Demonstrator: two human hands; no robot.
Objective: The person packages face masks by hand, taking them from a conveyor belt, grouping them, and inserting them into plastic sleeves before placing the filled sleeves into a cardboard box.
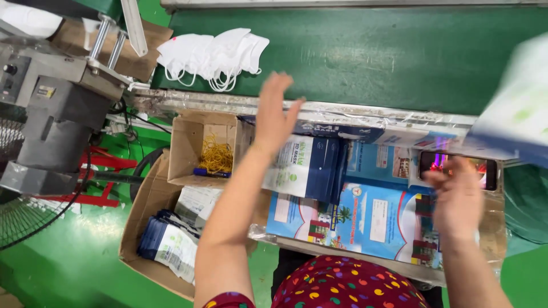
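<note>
left hand (273, 117) raised open, right hand (456, 197) curled

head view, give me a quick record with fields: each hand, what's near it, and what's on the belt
left hand: open, raised, fingers spread, holding nothing, above the stack of blue and white pouches
right hand: blurred, beside the phone; grip cannot be told
belt: green conveyor carrying a pile of white masks
small box: holds yellow rubber bands
lower carton: holds more pouches
</note>
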